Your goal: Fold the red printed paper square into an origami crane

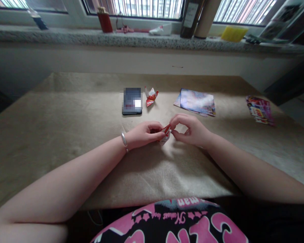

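Between my hands is a small folded piece of red and white paper [164, 139], just above the tan tabletop. My left hand [148, 133], with a silver bangle at the wrist, pinches it between thumb and fingers. At the paper's right edge, my right hand [190, 130] is curled with thumb and index fingertip on its upper right corner. Part of the paper is hidden behind the left fingers. Farther back stands a red and white origami bird [152, 97] with raised points. Left of it, a dark flat device [132, 101] lies with a blurred screen.
Printed sheets in blue and purple [197, 101] lie behind my right hand. Colourful cards [260, 110] are fanned near the table's right edge. Along the stone windowsill [142, 39] stand a red bottle [105, 22], a dark bottle [190, 18] and a yellow sponge-like block [234, 33].
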Action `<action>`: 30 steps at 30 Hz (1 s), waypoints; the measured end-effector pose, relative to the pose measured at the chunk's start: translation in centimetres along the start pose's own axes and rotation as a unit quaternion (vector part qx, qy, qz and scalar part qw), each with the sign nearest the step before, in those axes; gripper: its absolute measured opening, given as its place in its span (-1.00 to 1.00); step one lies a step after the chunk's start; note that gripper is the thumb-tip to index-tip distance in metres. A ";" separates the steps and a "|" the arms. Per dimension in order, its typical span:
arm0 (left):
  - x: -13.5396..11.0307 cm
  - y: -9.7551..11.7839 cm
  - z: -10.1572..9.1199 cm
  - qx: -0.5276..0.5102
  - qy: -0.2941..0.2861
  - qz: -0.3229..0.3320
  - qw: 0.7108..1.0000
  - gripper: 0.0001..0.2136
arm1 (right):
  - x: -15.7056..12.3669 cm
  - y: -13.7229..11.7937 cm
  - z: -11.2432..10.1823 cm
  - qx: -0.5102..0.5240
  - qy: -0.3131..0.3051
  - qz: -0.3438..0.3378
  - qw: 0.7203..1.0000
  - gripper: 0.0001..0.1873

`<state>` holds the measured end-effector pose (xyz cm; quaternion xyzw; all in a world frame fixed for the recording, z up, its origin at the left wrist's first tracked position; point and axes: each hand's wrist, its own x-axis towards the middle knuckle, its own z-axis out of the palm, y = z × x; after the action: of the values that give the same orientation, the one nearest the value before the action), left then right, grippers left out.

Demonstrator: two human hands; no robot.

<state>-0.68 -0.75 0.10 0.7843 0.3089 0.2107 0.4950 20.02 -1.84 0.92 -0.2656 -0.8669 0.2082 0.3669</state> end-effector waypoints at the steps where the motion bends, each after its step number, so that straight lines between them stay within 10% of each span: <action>1: 0.0 0.1 0.1 0.006 0.010 -0.001 1.000 -0.76 | 0.0 0.0 0.0 -0.016 0.003 -0.009 1.000 -0.89; 30: 0.1 0.2 1.2 0.041 0.168 0.004 0.985 -0.82 | -0.1 -0.7 1.1 -0.186 0.068 0.001 0.980 -0.95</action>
<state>0.21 -1.49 -0.20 0.7586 0.3927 0.3288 0.4028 19.09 -2.62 0.52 -0.3436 -0.8633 0.0249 0.3689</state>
